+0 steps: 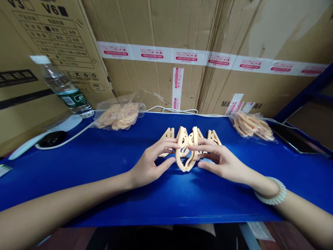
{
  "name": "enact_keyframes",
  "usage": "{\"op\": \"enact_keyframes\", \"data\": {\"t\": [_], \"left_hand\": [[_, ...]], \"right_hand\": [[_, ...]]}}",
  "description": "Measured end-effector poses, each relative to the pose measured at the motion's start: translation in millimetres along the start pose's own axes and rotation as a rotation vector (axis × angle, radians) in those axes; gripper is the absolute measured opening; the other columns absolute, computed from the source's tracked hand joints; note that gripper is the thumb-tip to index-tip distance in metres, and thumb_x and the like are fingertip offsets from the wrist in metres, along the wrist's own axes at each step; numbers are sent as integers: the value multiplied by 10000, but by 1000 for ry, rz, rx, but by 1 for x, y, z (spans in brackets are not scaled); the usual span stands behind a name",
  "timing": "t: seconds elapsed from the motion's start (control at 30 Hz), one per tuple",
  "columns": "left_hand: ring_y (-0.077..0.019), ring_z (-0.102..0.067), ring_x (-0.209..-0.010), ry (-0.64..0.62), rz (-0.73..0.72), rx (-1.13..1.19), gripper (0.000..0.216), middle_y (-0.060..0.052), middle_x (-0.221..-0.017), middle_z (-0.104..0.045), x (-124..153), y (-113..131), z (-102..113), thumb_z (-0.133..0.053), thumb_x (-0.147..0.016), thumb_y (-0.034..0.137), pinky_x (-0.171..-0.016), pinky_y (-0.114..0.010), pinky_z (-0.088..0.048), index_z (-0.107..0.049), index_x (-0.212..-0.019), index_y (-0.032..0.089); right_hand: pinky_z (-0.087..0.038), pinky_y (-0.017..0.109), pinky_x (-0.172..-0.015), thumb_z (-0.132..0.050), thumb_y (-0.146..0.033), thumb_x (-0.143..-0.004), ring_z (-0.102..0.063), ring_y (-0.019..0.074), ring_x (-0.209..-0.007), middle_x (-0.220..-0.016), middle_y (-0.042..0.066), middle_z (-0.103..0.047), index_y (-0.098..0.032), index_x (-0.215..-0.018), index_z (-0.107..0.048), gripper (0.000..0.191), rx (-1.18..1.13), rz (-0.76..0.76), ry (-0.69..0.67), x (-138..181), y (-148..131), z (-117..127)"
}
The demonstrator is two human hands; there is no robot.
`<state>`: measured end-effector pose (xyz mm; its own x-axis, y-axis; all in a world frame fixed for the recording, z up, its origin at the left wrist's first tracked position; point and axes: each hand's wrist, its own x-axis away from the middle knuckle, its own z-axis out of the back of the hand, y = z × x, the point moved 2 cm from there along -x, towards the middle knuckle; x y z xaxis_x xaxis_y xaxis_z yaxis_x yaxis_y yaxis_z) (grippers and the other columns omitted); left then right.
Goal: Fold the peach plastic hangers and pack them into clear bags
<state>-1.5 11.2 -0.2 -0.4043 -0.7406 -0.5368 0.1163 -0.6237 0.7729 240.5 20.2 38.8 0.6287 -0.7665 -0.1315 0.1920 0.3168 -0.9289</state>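
Observation:
Both hands meet at the middle of a blue table. My left hand and my right hand pinch a pale peach plastic piece with curved cut-outs, held upright between thumbs and fingertips. Right behind it, several more of the same peach pieces stand or lean on the table. A white bead bracelet circles my right wrist.
Two clear bags of the same peach pieces lie at the back, one on the left and one on the right. A water bottle, a white fan-like device and a white cable sit at the back. Cardboard boxes wall the rear.

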Motion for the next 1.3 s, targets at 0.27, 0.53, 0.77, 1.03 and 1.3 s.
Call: {"op": "enact_keyframes", "data": {"t": [0.27,0.53,0.77,1.03,1.3], "left_hand": [[-271,-597,-1290,-103,80,107,451,-127,-1520,-467,-1,0,-4,-611,-948,172,-1026,-395,-578,-568,-1388,261],[-269,-634,-1239,-71,162,140,472,-142,-1529,-469,-1,-4,-3,-615,-941,188,-1026,-421,-576,-560,-1407,243],[-299,-580,-1331,-171,114,119,546,-145,-1549,-471,-3,3,-3,-595,-925,128,-1096,-477,-521,-509,-1450,252],[-354,-245,-1537,-255,54,45,670,-116,-1655,-268,-1,7,1,-590,-898,102,-1180,-593,-375,-419,-1516,297],[-321,-345,-1460,-217,75,75,701,-112,-1448,-338,5,-1,1,-580,-852,109,-1221,-551,-331,-427,-1505,316]], "right_hand": [[-561,411,-1037,-721,-277,-882,-640,215,-1182,-1408,66,-458,-312,-1304,-677,426,-38,-38,-27,1,3,0],[-570,431,-1031,-714,-293,-890,-632,227,-1210,-1417,73,-498,-284,-1238,-708,348,9,-31,12,1,1,6],[-591,411,-994,-700,-292,-904,-641,229,-1216,-1404,70,-564,-288,-1212,-700,308,38,-6,-7,3,0,5],[-562,444,-1033,-701,-322,-904,-636,244,-1237,-1407,72,-607,-285,-1262,-692,360,21,-30,-17,2,0,5],[-564,438,-1023,-701,-308,-905,-632,238,-1236,-1464,65,-560,-309,-1289,-684,384,-20,-51,-26,4,-4,7]]}}
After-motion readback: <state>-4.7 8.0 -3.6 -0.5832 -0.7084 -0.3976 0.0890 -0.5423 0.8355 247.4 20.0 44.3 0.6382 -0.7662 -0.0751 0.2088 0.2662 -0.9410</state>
